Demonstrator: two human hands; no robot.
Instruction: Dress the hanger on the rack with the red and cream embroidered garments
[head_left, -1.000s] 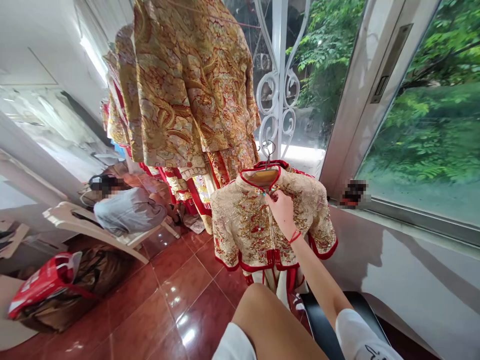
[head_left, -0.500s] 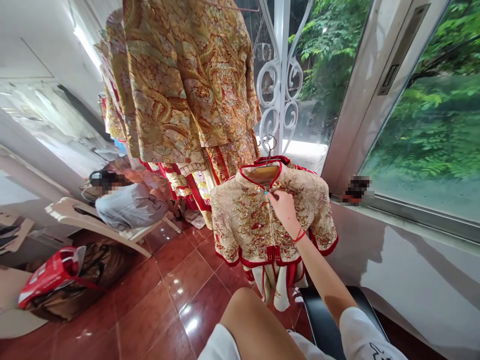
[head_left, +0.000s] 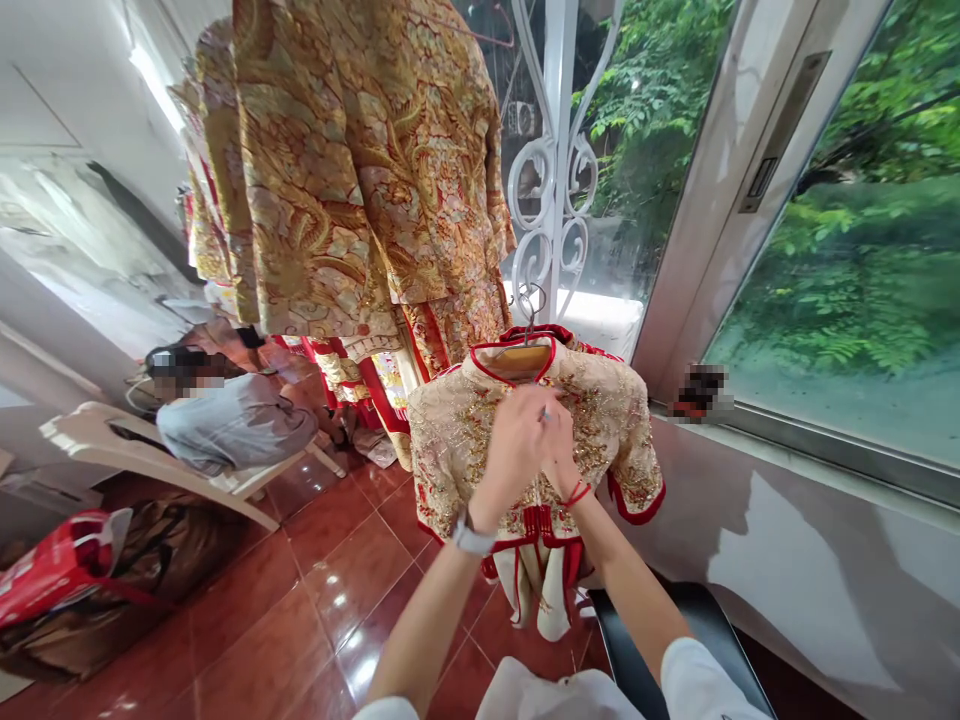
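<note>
A short cream jacket (head_left: 450, 440) with gold beadwork and red trim hangs upright on a hanger (head_left: 529, 335) before me. My left hand (head_left: 520, 440), a watch at its wrist, is closed in front of the jacket's chest, just below the collar. Beside it and touching it, my right hand (head_left: 559, 450), with a red string bracelet, is also closed at the jacket's front opening. A tiny dark, shiny spot shows between the hands, too small to name. The backs of my hands hide the fingertips and whatever they grip.
Long gold brocade robes (head_left: 315, 200) hang at the back left. A person (head_left: 232, 420) sits on a white chair (head_left: 187, 480) at left, near a red bag (head_left: 52, 570). A black stool (head_left: 667, 650) stands below right, beside the window wall (head_left: 825, 560).
My left hand has come into view and joined my right hand at the jacket's front. The right hand's fingers have moved slightly down from the collar. My view has shifted a little right.
</note>
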